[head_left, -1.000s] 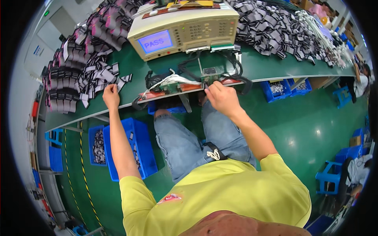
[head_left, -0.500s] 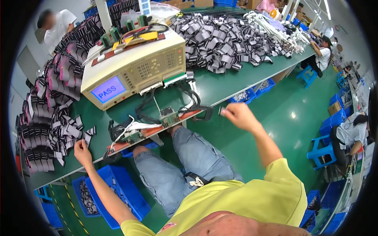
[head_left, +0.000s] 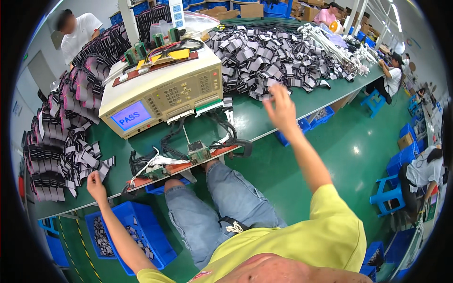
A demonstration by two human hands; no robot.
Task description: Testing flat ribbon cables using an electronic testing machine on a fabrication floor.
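My right hand [head_left: 281,109] is open, fingers apart, above the front edge of a large heap of short grey ribbon cables [head_left: 255,59] with black ends. At the left of the green table, my left hand [head_left: 96,186] is pinched closed at a short ribbon cable [head_left: 104,169], beside a smaller loose pile of such cables [head_left: 82,158]. Between my hands stands a beige tester [head_left: 163,92] with a lit blue screen. Black and white leads run from it to a red fixture strip [head_left: 177,164] with green circuit boards along the table's front edge.
Stacked ribbon cables with pink bands [head_left: 47,160] line the left side. Below the table, a blue bin [head_left: 158,236] holds cable pieces. White cables [head_left: 325,42] lie at the far right. Co-workers sit at the right; another person [head_left: 80,33] stands at the back left.
My right hand has moved up and away, from beside the fixture strip to the large heap. It has let go of a small ribbon cable. My left hand stays by the loose pile.
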